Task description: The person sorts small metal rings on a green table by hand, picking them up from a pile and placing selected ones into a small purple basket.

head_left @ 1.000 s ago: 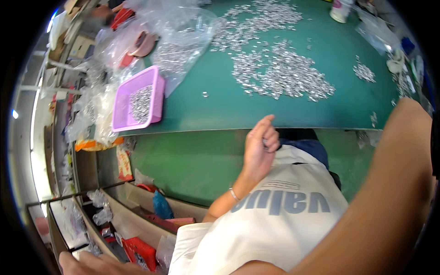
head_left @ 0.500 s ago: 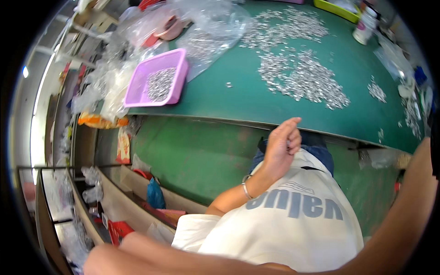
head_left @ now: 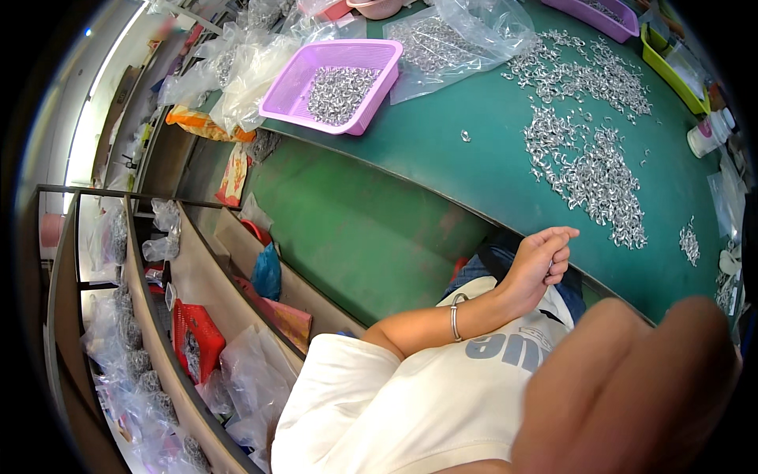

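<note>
My left hand (head_left: 541, 265), with a silver bangle (head_left: 455, 317) on its wrist, is held in front of my white shirt, just off the near table edge. Its fingers are curled in; anything they enclose is too small to name. Very close to the camera at the lower right, my right hand (head_left: 616, 387) shows as a large blur, its fingers indistinct. Beyond the left hand, small curved silver metal pieces (head_left: 592, 174) lie loose in heaps on the green tabletop (head_left: 442, 178). One small piece (head_left: 466, 137) rests apart, left of them.
A purple basket (head_left: 371, 110) with similar pieces stands at the table's left, beside a clear plastic bag (head_left: 474, 47) of them. A white bottle (head_left: 710, 134) and a green tray (head_left: 671, 71) stand at the right. Shelving (head_left: 185, 292) with bags and a red basket (head_left: 204, 340) fills the left.
The view has turned, so the table and basket appear farther right and tilted. My left hand stays curled before my chest. My right hand now blurs across the lower right.
</note>
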Available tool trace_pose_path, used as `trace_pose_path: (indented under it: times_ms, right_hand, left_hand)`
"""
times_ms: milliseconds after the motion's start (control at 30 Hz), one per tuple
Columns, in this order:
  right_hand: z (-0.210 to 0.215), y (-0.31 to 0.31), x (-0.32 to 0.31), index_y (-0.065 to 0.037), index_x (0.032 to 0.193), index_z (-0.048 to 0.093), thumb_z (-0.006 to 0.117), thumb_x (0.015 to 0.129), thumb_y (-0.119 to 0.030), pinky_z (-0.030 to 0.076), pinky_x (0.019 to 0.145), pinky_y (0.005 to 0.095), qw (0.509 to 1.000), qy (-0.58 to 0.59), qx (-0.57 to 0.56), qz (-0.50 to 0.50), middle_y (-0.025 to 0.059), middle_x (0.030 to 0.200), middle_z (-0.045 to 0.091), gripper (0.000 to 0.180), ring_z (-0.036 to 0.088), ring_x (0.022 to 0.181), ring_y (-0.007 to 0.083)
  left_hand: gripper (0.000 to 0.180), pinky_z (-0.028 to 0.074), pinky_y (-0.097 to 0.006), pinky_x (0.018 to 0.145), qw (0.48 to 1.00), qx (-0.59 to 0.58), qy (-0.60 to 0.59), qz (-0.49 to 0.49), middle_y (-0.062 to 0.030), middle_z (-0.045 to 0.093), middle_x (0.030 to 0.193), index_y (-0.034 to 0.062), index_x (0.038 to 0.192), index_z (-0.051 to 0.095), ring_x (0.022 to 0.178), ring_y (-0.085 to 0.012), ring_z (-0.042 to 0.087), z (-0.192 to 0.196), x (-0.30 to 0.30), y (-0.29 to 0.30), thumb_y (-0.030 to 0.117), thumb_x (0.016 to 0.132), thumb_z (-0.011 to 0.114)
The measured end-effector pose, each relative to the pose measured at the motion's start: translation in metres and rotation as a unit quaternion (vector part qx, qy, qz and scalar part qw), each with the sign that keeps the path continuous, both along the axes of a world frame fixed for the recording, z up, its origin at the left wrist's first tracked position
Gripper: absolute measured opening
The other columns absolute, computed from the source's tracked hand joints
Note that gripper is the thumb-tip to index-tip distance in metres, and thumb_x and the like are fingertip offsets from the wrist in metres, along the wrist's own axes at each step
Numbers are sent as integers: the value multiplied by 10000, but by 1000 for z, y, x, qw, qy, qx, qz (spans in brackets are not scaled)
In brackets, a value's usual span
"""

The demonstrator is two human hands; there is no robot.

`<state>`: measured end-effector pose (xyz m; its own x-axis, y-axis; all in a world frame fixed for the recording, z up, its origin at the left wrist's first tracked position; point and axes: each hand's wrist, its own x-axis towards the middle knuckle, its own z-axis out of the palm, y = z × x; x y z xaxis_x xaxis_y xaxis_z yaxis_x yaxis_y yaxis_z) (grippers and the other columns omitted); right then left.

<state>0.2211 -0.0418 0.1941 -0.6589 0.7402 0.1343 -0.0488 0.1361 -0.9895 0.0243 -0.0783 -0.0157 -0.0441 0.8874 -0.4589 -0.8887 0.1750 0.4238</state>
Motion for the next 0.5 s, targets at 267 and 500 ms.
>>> trace_pose_path:
  times_ms: [267, 500]
  right_hand:
    - [-9, 23, -71, 51, 1139, 403, 538, 825, -173, 360, 679, 270, 980, 60, -136, 132, 78, 909, 465, 408, 423, 753, 141]
    - [-53, 82, -144, 54, 1146, 394, 541, 823, -178, 355, 676, 270, 949, 0, -296, 106, 80, 909, 459, 425, 416, 747, 142]
  left_hand:
    - [181, 230, -180, 427, 999, -41, 7, 18, 43, 342, 611, 31, 1020, 497, 505, -41, 300, -3, -9, 30, 133, 878, 449]
    - [167, 220, -175, 405, 993, -81, 11, 84, 47, 328, 590, 27, 1010, 504, 481, -33, 289, -21, -29, 35, 117, 881, 448]
